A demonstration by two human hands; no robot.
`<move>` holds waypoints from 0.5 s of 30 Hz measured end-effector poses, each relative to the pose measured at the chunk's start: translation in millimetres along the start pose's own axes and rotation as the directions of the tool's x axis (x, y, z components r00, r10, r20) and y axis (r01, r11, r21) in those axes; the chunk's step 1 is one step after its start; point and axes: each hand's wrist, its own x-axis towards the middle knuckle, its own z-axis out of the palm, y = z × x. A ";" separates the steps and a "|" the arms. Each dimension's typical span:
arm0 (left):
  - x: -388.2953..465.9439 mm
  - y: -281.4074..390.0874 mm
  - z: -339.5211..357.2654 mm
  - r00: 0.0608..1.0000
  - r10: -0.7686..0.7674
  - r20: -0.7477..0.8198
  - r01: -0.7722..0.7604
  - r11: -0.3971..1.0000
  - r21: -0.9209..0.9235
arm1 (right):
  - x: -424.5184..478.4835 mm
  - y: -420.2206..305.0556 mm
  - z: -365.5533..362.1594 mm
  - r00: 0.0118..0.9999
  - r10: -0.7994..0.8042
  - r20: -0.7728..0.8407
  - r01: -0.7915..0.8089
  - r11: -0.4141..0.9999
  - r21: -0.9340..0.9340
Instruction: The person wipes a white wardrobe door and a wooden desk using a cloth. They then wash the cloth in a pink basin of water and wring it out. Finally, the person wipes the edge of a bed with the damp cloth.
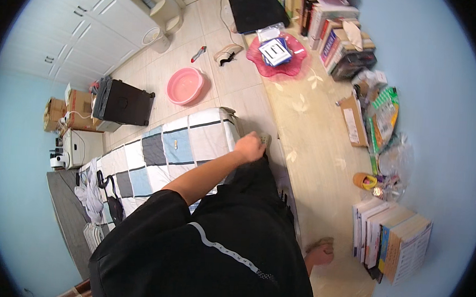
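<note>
My left hand [251,147] is curled in front of my trouser leg, with nothing visible in it. Just past it shows a light perforated slipper [266,139] on the floor. At the lower right, my right hand [322,253] is over the pale leaf-patterned tabletop [312,132]. A blurred brown patch lies at its fingers; whether that is a thing or a shadow is unclear. Nearest to this hand, a row of books [392,239] stands against the wall. A pink wavy-edged dish [292,70] further up the table holds flat blue-and-white items [276,51].
Left of me is a bed with a checked quilt [210,138]. On the tiled floor are a pink basin [185,86], a black suitcase [124,102] and a white bin [156,40]. Along the table are a black laptop [258,10], more books [330,35] and a cardboard box [354,121].
</note>
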 end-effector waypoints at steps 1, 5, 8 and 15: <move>-3.8 -2.8 5.7 0.999 0.049 -0.014 -0.049 0.999 0.009 | -11.9 -37.9 -7.1 0.995 -0.083 0.057 0.080 0.996 0.049; 5.0 -8.5 -9.1 0.969 0.146 0.201 -0.190 0.956 0.222 | -60.8 -196.9 10.8 0.944 -0.330 0.030 0.276 0.833 0.478; 33.2 -36.8 -31.3 0.942 -0.082 0.326 0.082 0.997 0.014 | -91.9 -317.8 14.6 0.787 -0.565 0.247 0.235 0.645 0.727; 131.2 -172.7 -57.8 0.965 -0.224 0.136 0.249 0.945 -0.210 | -153.0 -528.7 22.7 0.645 -0.700 0.306 0.116 0.485 0.867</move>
